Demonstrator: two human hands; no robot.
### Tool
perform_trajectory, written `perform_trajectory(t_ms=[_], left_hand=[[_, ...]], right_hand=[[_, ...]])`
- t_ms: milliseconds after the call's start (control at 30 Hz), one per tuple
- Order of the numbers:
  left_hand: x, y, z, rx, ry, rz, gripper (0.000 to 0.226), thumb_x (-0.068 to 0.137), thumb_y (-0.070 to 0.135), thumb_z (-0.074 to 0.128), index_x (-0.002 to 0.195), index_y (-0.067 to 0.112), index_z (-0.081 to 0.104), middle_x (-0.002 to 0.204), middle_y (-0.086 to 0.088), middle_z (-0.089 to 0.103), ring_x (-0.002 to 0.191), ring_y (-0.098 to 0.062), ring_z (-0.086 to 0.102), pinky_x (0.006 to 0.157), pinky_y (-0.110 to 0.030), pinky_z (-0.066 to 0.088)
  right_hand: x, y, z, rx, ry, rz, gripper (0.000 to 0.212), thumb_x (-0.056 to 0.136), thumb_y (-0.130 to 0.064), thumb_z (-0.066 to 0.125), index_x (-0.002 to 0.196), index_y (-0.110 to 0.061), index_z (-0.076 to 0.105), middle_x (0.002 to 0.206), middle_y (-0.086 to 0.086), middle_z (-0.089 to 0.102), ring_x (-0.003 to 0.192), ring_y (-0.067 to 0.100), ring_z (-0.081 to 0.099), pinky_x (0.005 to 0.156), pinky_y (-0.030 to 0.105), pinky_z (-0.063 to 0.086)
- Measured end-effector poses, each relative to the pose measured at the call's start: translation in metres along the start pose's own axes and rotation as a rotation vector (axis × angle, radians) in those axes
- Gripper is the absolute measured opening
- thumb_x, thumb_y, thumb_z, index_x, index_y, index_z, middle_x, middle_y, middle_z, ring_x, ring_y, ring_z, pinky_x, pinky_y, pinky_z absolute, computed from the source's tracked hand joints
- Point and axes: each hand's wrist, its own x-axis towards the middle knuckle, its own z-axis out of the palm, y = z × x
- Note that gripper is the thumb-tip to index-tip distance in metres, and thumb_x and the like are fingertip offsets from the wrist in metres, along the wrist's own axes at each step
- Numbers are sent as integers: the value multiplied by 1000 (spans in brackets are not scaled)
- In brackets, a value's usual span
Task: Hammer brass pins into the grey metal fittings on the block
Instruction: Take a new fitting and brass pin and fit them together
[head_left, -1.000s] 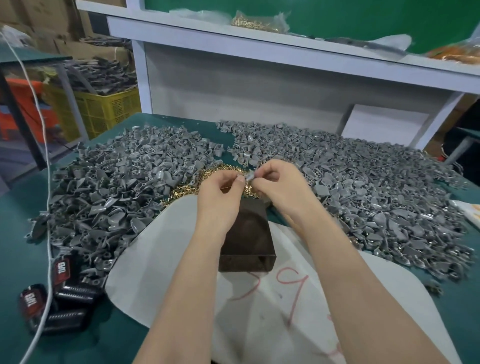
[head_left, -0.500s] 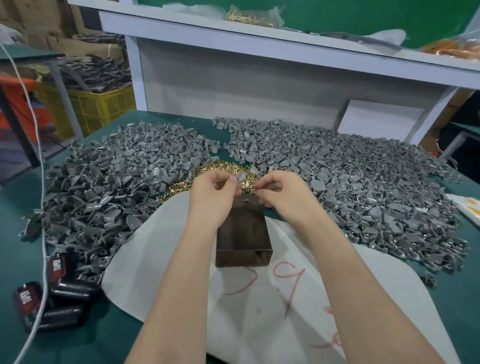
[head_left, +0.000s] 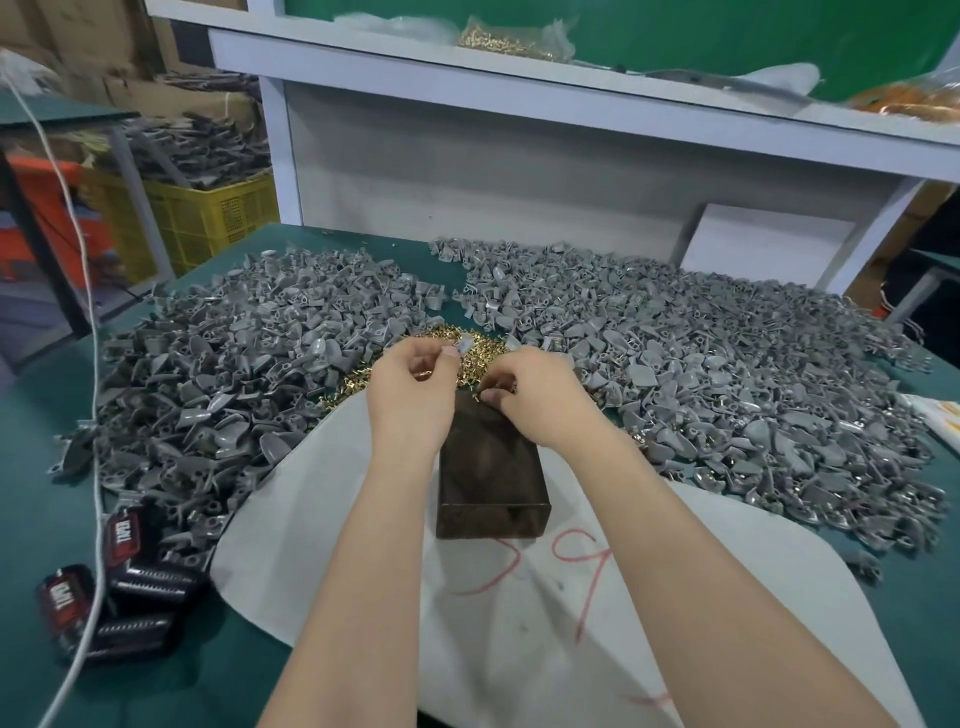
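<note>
A dark brown block (head_left: 491, 478) stands on a white sheet (head_left: 519, 613) in front of me. My left hand (head_left: 410, 389) pinches a small grey metal fitting (head_left: 462, 345) just above the block's far end. My right hand (head_left: 535, 397) reaches down at the block's far edge, its fingertips curled among loose brass pins (head_left: 478, 348); whether it holds a pin is hidden. The pile of brass pins lies just behind the block, between both hands.
Large heaps of grey fittings cover the green table at left (head_left: 234, 374) and right (head_left: 727, 374). Black-and-red packets (head_left: 104, 587) and a white cord (head_left: 88, 364) lie at the near left. A white shelf (head_left: 519, 93) rises behind; a yellow crate (head_left: 208, 213) stands far left.
My hands have separated: the left keeps the fitting raised, while the right has dropped from it to the pins at the block's far edge.
</note>
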Motion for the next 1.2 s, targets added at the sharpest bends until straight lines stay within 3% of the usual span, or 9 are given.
perform_trajectory(t_ms=[200, 467, 600, 700, 867, 1000, 1100, 1200], left_hand=[[3, -1, -2, -43, 62, -24, 19, 91, 17, 60, 76, 28, 58, 79, 9, 60, 84, -13, 57, 80, -26, 43], [2, -1, -1, 0, 49, -10, 6, 92, 17, 60, 88, 20, 63, 84, 11, 60, 88, -8, 56, 81, -24, 40], [1, -1, -1, 40, 56, -1, 3, 91, 15, 61, 91, 18, 62, 81, 15, 57, 80, 0, 53, 78, -21, 38], [1, -1, 0, 67, 60, 2, 4, 90, 14, 62, 91, 19, 61, 80, 17, 56, 79, 1, 52, 76, -18, 37], [-1, 0, 0, 176, 57, 54, 6, 91, 16, 61, 90, 21, 59, 76, 20, 53, 71, 8, 48, 57, -5, 34], [-1, 1, 1, 204, 31, 48, 7, 91, 17, 61, 90, 23, 58, 77, 21, 53, 72, 6, 49, 58, -9, 33], [-3, 2, 0, 202, 31, 42, 6, 91, 18, 61, 90, 23, 59, 77, 20, 53, 73, 4, 50, 58, -10, 33], [-4, 3, -1, 254, 15, 64, 6, 91, 17, 60, 91, 22, 60, 80, 15, 56, 79, -5, 53, 68, -18, 36]], right_hand=[[-3, -3, -7, 70, -28, -76, 23, 87, -16, 63, 109, -21, 69, 95, -4, 59, 86, 12, 53, 80, 23, 41], [-5, -19, 0, -74, -22, -130, 13, 89, -15, 58, 98, -13, 67, 96, 4, 57, 95, 24, 55, 82, 32, 45], [-10, -20, 4, 23, 18, -132, 11, 89, -20, 60, 96, -15, 68, 90, -2, 51, 90, 22, 56, 82, 35, 47], [-10, -22, 8, 32, 15, -116, 12, 91, -17, 57, 97, -13, 65, 99, 6, 57, 95, 25, 54, 85, 38, 46], [-9, -17, 7, -31, 39, -84, 11, 91, -12, 52, 98, -13, 60, 105, 7, 59, 99, 25, 53, 86, 37, 44], [-9, -14, 6, -68, 14, -78, 13, 91, -12, 53, 101, -13, 62, 106, 7, 58, 98, 24, 53, 89, 38, 45], [-9, -16, 10, -108, 35, -94, 10, 92, -11, 52, 100, -12, 56, 103, 7, 56, 95, 24, 54, 82, 36, 46], [-10, -11, 5, 163, 170, 6, 6, 92, -14, 52, 96, -14, 56, 93, 1, 60, 85, 17, 56, 78, 32, 47]])
